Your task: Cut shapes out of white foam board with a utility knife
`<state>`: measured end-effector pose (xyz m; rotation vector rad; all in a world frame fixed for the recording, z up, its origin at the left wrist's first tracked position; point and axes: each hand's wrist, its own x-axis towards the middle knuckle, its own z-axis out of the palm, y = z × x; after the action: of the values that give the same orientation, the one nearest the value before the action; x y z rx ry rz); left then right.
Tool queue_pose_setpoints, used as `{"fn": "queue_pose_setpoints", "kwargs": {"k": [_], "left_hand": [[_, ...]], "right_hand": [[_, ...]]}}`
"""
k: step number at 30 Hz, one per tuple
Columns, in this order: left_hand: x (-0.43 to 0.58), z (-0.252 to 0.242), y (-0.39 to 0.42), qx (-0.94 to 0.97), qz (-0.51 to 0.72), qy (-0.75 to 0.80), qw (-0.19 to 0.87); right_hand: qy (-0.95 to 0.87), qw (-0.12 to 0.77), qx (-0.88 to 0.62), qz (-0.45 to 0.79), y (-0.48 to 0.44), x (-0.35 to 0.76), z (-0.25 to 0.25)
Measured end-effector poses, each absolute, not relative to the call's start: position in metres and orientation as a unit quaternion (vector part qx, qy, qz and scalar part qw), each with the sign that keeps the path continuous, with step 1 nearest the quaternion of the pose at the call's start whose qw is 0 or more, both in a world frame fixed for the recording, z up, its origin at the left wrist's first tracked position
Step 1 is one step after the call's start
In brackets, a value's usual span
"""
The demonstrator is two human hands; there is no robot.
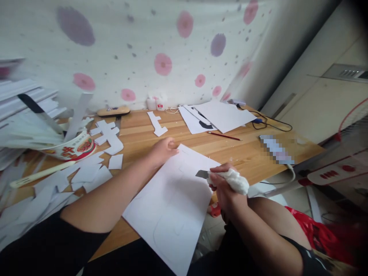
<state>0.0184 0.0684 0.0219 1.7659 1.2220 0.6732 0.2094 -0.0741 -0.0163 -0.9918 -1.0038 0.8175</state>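
Note:
A stiff white sheet (172,207) with faint pencil outlines lies aslant on the table, its near corner jutting past the front edge. My left hand (165,151) is closed at the sheet's far left corner, the thumb on top and the other fingers partly hidden. Above the right side of the sheet, my right hand (227,186) grips a utility knife blade (202,174) whose handle end is wrapped in white cloth or tissue. The blade points left and appears apart from the sheet's surface.
White offcuts (89,176) and a paper bowl (70,147) of strips crowd the left. Cut-out shapes (157,123), larger sheets (222,115) and a pencil (225,135) lie toward the back. A blurred-out phone (276,148) with a cable rests at right.

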Motion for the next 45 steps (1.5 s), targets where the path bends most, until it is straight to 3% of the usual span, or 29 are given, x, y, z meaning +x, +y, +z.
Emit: {"fn": "queue_pose_setpoints", "kwargs": {"k": [3, 9, 15, 33, 38, 45], "left_hand": [[0.003, 0.025, 0.056, 0.785, 0.250, 0.464, 0.324], [-0.045, 0.010, 0.026, 0.898, 0.159, 0.329, 0.247], [-0.063, -0.015, 0.026, 0.960, 0.105, 0.236, 0.107], [-0.060, -0.004, 0.022, 0.940, 0.049, 0.289, 0.174], [-0.058, 0.000, 0.021, 0.941, 0.013, 0.296, 0.164], [-0.063, -0.006, 0.025, 0.931, 0.051, 0.309, 0.189]], "right_hand": [[-0.489, 0.646, -0.472, 0.346, -0.074, 0.209, -0.009], [-0.743, 0.443, -0.441, 0.240, -0.051, 0.201, 0.016], [-0.790, 0.408, -0.397, 0.225, -0.025, 0.191, -0.005], [-0.822, 0.349, -0.410, 0.186, -0.024, 0.189, -0.010], [-0.851, 0.342, -0.352, 0.188, -0.021, 0.189, -0.005], [-0.872, 0.325, -0.328, 0.164, -0.016, 0.194, -0.011]]}}
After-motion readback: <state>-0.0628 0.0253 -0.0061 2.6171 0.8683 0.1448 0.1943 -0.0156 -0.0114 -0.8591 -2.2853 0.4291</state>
